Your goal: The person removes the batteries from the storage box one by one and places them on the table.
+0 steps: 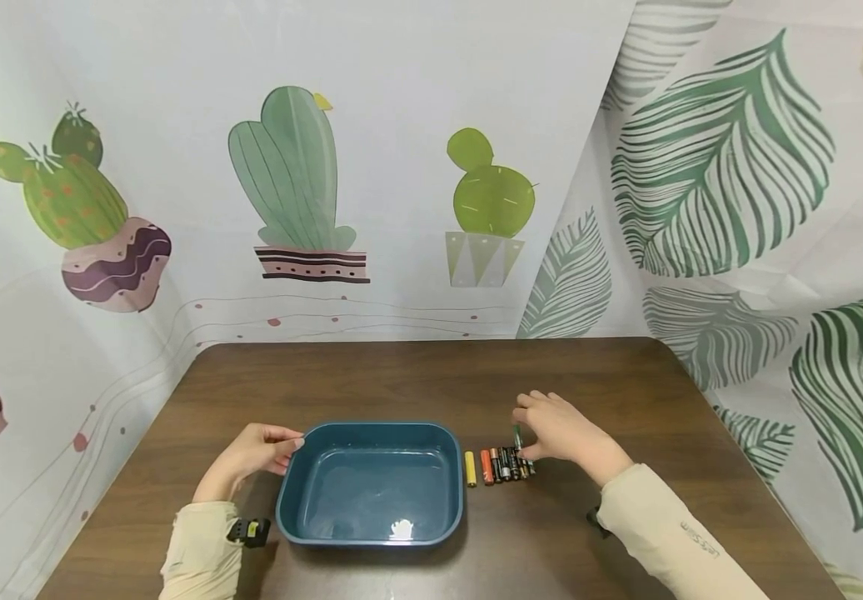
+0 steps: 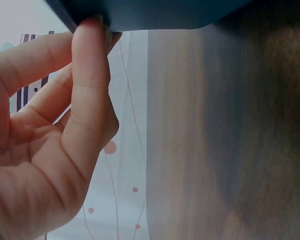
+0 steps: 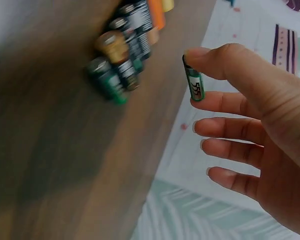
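A dark blue rectangular basin (image 1: pixel 382 487) sits on the table. My left hand (image 1: pixel 253 457) pinches its rim at the far left corner; in the left wrist view the thumb (image 2: pixel 91 65) presses against the basin's wall. My right hand (image 1: pixel 562 429) is raised above the right end of a row of batteries. Between its thumb and index finger it holds a small green battery (image 3: pixel 195 85), upright and off the table. The row beside the basin includes a yellow battery (image 1: pixel 471 469), an orange battery (image 1: pixel 486 467) and several dark batteries (image 1: pixel 506 464).
The brown wooden table (image 1: pixel 431 379) reaches back to a white cloth (image 1: pixel 401 167) printed with cacti. Another cloth with green leaves (image 1: pixel 724 158) hangs at the right. The battery row stands close to the basin's right wall.
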`<state>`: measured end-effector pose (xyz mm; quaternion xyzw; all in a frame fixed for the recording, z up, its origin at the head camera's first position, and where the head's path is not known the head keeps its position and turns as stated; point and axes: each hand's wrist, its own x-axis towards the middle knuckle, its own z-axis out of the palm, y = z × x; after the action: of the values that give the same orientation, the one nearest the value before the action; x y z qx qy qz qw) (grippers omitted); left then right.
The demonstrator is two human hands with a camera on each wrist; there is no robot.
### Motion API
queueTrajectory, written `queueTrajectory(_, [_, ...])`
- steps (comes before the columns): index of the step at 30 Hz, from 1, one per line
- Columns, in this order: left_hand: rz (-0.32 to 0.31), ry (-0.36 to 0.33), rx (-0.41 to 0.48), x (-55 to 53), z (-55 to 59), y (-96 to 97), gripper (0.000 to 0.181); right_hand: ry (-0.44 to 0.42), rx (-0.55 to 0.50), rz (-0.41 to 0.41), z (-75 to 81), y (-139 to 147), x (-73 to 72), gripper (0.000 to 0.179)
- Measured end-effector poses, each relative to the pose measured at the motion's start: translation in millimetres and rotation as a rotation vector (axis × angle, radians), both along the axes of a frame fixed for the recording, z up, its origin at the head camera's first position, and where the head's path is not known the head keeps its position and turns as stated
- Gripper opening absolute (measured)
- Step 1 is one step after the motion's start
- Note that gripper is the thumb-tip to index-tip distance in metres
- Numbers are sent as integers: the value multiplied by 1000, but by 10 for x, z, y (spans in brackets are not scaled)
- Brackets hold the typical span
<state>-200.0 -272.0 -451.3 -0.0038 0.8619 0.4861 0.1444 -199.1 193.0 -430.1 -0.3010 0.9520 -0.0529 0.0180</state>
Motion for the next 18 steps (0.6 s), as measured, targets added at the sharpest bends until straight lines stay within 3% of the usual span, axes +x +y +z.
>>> queueTrajectory(9, [3,9,-4,-6,-19,-1,27,-88,-31,-66,-218,257,59,38])
queueTrajectory(18, [6,10,-5,-11,-29,-5,27,-103,-63,-45,-335,293,56,35])
